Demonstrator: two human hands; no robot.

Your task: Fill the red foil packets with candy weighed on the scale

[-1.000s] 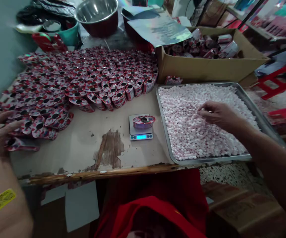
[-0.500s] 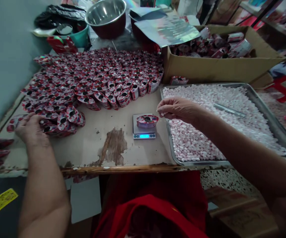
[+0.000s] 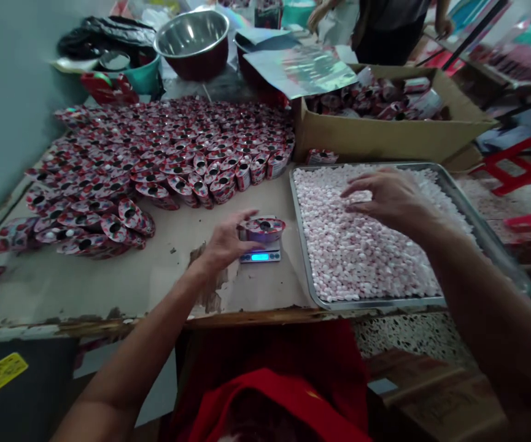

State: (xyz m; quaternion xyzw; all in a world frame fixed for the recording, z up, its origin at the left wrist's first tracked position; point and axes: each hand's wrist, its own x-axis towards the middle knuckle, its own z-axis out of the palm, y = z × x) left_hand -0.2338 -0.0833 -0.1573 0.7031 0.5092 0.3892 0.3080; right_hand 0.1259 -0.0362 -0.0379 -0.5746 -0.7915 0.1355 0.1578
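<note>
My left hand is at the left end of a small printed container, with the thumb in front and fingers behind. The container has a dark oval hole in its top and is over a small digital scale with a lit blue display. Above a metal tray of small white and pinkish candies, my right hand hovers with fingers apart, slightly blurred. No item shows in its fingers. Many similar containers stand packed together on the left of the table, some with white pieces in their openings.
A cardboard box of more printed containers stands behind the tray, partly under a shiny sheet. Steel bowl and teal tub sit at the back. Another person stands beyond the box. A red stool is at right.
My left hand has moved right from the packed containers to the one at the scale. My right hand has gone from beside the scale to over the tray, its fingers spreading.
</note>
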